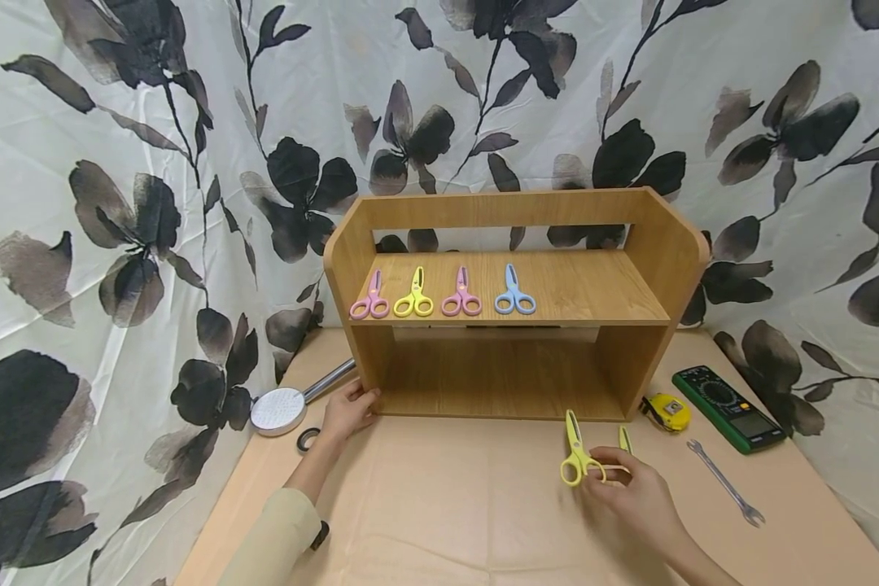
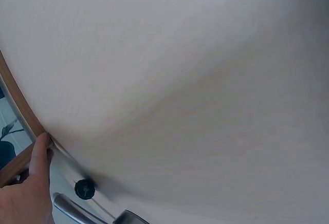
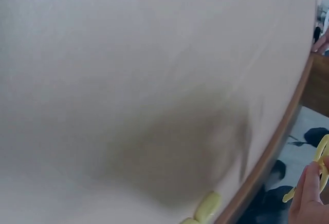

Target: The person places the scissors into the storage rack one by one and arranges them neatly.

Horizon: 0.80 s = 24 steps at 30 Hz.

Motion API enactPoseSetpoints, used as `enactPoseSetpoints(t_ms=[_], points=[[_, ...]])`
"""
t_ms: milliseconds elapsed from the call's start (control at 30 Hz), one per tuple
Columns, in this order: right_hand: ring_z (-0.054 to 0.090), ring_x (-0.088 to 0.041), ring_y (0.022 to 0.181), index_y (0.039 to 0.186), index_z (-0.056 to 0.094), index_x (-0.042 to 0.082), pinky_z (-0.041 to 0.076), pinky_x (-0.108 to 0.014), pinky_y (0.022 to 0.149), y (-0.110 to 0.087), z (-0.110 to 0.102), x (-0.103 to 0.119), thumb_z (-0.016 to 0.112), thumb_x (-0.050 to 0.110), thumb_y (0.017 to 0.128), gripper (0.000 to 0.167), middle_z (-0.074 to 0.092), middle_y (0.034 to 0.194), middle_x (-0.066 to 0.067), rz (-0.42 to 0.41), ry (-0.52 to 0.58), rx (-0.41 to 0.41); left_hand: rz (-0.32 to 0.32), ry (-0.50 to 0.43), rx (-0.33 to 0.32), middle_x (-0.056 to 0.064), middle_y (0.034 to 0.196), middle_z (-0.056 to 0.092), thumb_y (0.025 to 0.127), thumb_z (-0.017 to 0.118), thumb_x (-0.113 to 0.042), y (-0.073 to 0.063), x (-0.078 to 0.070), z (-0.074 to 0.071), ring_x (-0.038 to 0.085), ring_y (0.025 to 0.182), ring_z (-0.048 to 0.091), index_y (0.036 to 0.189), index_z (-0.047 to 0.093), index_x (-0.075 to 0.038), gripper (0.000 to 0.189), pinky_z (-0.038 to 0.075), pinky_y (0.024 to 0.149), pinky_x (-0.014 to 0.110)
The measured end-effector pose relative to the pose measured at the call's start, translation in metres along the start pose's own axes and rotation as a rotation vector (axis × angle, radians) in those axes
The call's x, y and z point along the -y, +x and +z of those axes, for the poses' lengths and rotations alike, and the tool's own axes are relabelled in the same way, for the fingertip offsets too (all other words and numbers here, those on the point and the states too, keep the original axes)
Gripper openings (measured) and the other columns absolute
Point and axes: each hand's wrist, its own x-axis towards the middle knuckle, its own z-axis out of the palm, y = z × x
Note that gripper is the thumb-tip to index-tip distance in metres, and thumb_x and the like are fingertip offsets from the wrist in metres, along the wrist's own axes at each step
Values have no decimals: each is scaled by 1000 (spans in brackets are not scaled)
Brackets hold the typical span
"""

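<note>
My right hand (image 1: 633, 496) pinches a pair of yellow scissors (image 1: 574, 454) by a handle loop, blades pointing up, in front of the shelf's lower right part. Behind that hand the tip of another yellow pair (image 1: 625, 438) shows; the hand hides the rest of it. At the front left bottom corner of the wooden shelf (image 1: 483, 409), my left hand (image 1: 346, 413) grips the side panel's edge. On the upper board stand a pink pair (image 1: 369, 301), a yellow pair (image 1: 414, 298), a second pink pair (image 1: 461, 298) and, farthest right, blue scissors (image 1: 513, 295), all in a row.
Left of the shelf lie a round white-faced tool with a metal handle (image 1: 278, 411) and a black ring (image 1: 307, 440). To the right are a yellow tape measure (image 1: 668, 412), a green-edged multimeter (image 1: 728, 407) and a wrench (image 1: 725, 482). A flowered cloth (image 1: 212, 98) hangs behind.
</note>
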Motion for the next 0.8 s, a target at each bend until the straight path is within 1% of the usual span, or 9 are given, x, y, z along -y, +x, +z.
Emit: enactPoseSetpoints(t_ms=[133,233,433,500,533,600,700,767,800], points=[[69,-7,96,130,66,-2,60,-17,76,-6,-3,10,85,10,85,50,66,131,-19,-29,17,-16,-2,-1,2,24,149,57,100,65,-14,1,1,0,40,131,61,154,49,-7,57,60,98,49],[69,-6,96,128,67,1,61,-18,76,-12,-7,23,86,14,85,49,67,130,-17,-61,22,-30,0,-1,1,24,150,57,100,65,-15,0,0,-1,41,130,61,154,49,-6,57,60,98,50],[70,-14,103,129,69,9,61,-17,80,-20,-16,55,85,25,88,47,68,130,-10,-139,-29,-41,7,-1,-15,25,146,59,99,67,-14,0,1,-1,38,122,67,152,52,-5,56,62,94,49],[70,-12,103,129,69,12,61,-19,77,-23,-19,63,84,26,89,45,69,129,-8,-169,-33,-39,13,3,-15,26,146,59,99,66,-14,1,1,-1,38,122,67,152,51,-4,56,61,94,49],[70,-10,101,128,69,13,61,-21,73,-24,-21,67,84,25,89,43,69,127,-9,-187,-25,-38,10,3,-16,25,146,60,99,67,-14,1,2,-1,38,122,67,152,52,-5,56,62,94,49],[69,-7,99,127,69,12,61,-22,70,-26,-25,75,84,22,89,42,69,124,-9,-229,-14,-46,6,-1,-17,25,145,60,98,68,-14,2,2,0,38,123,66,152,53,-6,56,61,95,49],[68,-2,97,128,68,12,60,-24,66,-28,-32,88,83,21,90,43,69,120,-8,-255,15,-49,4,-2,-13,25,146,60,99,67,-13,2,3,0,39,125,65,152,52,-6,56,61,96,50],[68,-2,98,129,67,10,61,-21,72,-29,-36,97,83,19,90,43,69,117,-6,-277,22,-53,0,-6,-14,24,145,60,98,67,-12,2,3,0,39,125,65,152,52,-6,56,61,96,50],[68,-1,98,130,66,10,60,-19,73,-28,-39,100,83,19,90,44,69,116,-4,-283,26,-51,2,-5,-13,24,146,60,99,67,-12,2,3,0,40,124,65,152,52,-6,56,61,96,50]])
